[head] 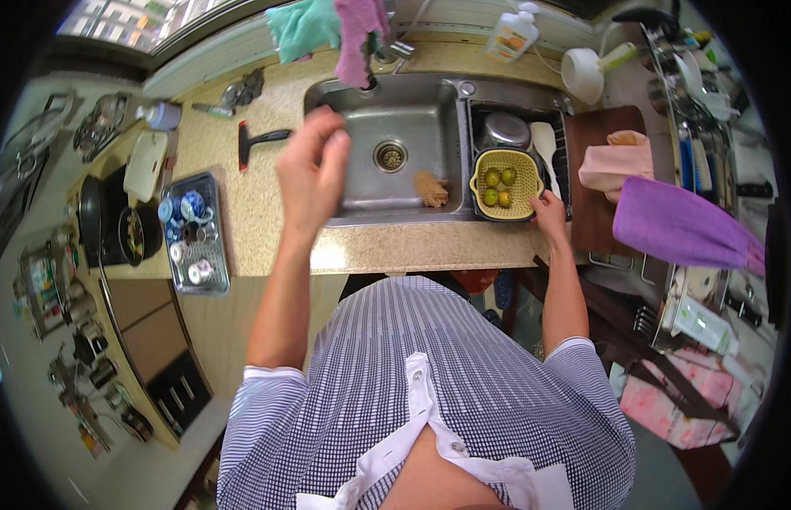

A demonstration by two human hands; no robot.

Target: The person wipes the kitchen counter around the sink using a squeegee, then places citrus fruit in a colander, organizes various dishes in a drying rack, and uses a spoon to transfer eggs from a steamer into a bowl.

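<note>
My right hand [550,217] grips the right rim of a yellow plastic colander basket [526,162], which holds several green-yellow citrus fruits [499,187]. This basket sits over the dish rack at the sink's right side. A metal pot [505,131] and a white rice paddle [544,145] lie in the rack beside it. My left hand [316,172] is raised above the left edge of the steel sink [395,121], its fingers curled and somewhat blurred; whether anything is in them cannot be seen. Inside the sink, a tan scrubber [430,189] rests near the drain [390,155].
Left of the sink lies a black squeegee [249,143], and farther left a tray of cups [220,255] at the counter's edge. Pink and teal cloths [303,29] hang by the faucet. A purple towel [676,220] hangs at right, beside a brown board [584,223].
</note>
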